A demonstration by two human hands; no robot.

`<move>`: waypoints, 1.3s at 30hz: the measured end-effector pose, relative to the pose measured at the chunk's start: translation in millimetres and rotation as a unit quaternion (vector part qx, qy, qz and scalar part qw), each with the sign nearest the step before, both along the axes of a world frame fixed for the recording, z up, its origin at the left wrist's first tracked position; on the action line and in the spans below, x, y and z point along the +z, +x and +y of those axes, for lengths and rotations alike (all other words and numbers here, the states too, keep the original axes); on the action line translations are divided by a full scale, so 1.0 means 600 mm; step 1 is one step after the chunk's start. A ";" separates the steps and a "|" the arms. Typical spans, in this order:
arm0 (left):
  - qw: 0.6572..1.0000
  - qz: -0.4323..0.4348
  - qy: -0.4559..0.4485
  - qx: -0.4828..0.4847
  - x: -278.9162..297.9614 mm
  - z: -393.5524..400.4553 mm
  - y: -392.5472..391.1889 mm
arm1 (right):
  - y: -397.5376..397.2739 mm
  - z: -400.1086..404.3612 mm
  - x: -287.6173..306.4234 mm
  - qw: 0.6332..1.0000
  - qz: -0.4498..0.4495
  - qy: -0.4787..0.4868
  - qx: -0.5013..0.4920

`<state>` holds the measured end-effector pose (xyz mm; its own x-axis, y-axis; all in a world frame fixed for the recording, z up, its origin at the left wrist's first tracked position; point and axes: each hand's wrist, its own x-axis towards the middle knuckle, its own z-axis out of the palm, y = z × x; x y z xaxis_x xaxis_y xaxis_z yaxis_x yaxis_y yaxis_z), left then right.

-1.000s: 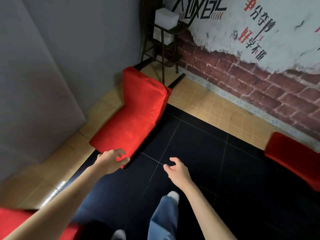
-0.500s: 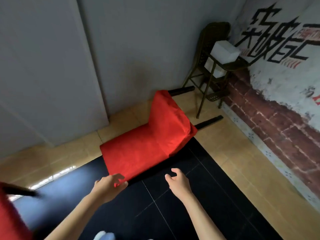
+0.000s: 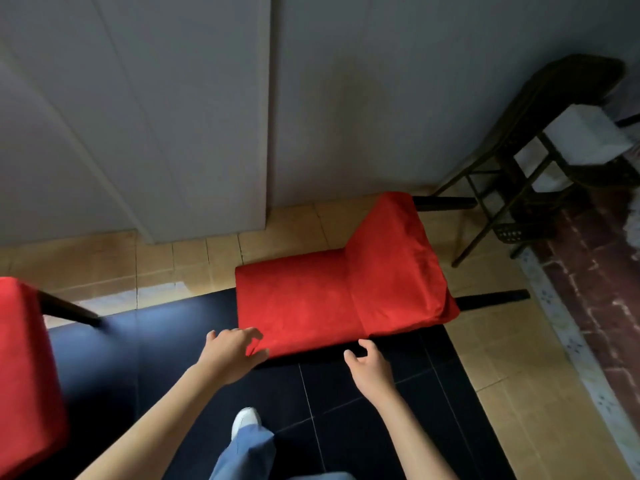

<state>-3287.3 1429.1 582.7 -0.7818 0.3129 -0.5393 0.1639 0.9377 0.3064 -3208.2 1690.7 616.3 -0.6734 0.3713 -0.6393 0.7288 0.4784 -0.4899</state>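
The red fabric-covered chair [image 3: 332,306] lies tipped on its back on the black-tiled floor [image 3: 329,403], its near corner pinched by the left grip [image 3: 232,355], seemingly to haul it upright, while the right grip [image 3: 370,368] hovers released and empty just beside the near edge.

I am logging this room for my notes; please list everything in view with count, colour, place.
tipped chair: one, red, black legs, on its back mid-floor.
second chair: one, red, left edge.
dark chair: one, brown-black, right corner.
boxes: two, white, on and under the dark chair's seat.
floor: one, black and tan tiles.
shoe: one, white, bottom centre.
left hand: one, bare, grips the tipped chair's near corner.
right hand: one, bare, holds nothing, by its near edge.
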 end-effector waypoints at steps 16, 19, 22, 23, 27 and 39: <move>0.990 -0.030 -0.002 0.140 -0.044 0.155 -0.028 | -0.130 0.136 -0.093 0.987 -0.030 0.000 0.156; 0.981 -0.039 0.006 0.189 -0.076 0.202 -0.010 | -0.131 0.177 -0.138 0.984 -0.031 -0.015 0.175; 0.970 -0.050 0.020 0.237 -0.126 0.242 0.010 | -0.121 0.212 -0.199 0.981 -0.055 -0.031 0.184; 0.966 -0.052 0.026 0.251 -0.147 0.253 0.017 | -0.116 0.222 -0.221 0.981 -0.063 -0.035 0.182; 0.955 -0.070 0.031 0.287 -0.250 0.281 0.044 | -0.092 0.241 -0.325 0.980 -0.092 -0.039 0.173; 0.913 -0.147 0.041 0.377 -0.639 0.272 0.057 | -0.092 0.213 -0.691 0.988 -0.082 -0.028 0.130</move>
<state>-3253.3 1592.1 199.6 -0.6166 -0.2073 -0.7595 -0.6204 0.7219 0.3066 -3263.7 1818.8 201.7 -0.6270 0.1615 -0.7621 0.6571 0.6350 -0.4061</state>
